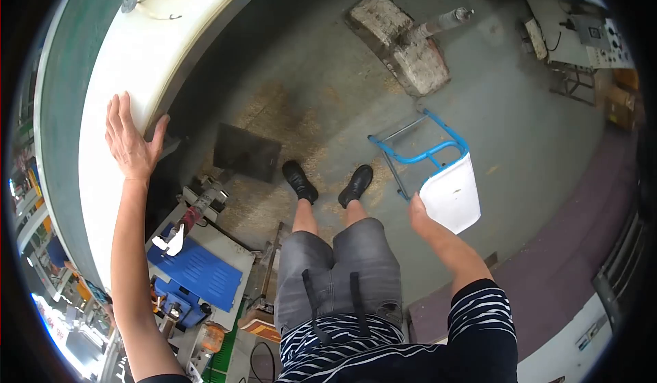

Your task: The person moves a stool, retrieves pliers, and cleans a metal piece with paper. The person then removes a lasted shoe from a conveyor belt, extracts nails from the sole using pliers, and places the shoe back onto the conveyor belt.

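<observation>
My left hand [130, 137] lies flat with fingers stretched on the long white work surface [109, 48], close to its inner edge. Farther along that surface is a small pair of tongs-like metal tool with two curved prongs [154, 3], apart from the hand. Low on the other side, my right hand [417, 212] is closed at the edge of a chair [452, 195] with a blue tube frame and a white panel. Its fingertips are partly hidden behind the panel.
A dark footrest-like plate [248, 152] and wood shavings [301, 120] are by my shoes [300, 181]. A blue panel [198, 270] and machine parts stand left of my legs. A stained pedestal base [404, 44] is on the floor ahead; a control box [595, 37] stands far right.
</observation>
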Demonstrator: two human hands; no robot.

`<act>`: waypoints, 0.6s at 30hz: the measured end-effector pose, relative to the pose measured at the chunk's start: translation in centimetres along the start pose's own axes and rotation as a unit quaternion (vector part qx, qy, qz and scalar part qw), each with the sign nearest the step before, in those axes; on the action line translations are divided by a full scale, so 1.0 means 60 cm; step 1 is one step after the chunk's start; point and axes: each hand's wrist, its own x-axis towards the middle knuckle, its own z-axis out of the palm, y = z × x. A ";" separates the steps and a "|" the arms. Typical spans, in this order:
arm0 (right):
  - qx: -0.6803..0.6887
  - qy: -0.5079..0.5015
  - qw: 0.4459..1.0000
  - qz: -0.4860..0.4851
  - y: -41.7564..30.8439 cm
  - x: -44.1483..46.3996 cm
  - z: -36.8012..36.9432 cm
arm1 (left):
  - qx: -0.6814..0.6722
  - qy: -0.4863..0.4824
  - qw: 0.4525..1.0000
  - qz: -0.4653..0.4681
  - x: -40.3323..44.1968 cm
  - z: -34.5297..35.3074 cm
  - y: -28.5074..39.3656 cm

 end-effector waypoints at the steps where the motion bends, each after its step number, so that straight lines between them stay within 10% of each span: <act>1: 0.007 -0.028 0.999 0.017 0.002 -0.009 0.009 | -0.010 0.003 1.000 -0.003 -0.002 0.004 0.002; 9: -0.022 -0.041 0.997 0.065 0.055 -0.002 0.163 | -0.027 0.015 0.999 -0.026 -0.008 0.005 -0.015; 18: 0.159 0.002 0.981 0.111 0.174 -0.221 -0.055 | -0.033 0.055 0.998 -0.008 -0.021 0.013 -0.023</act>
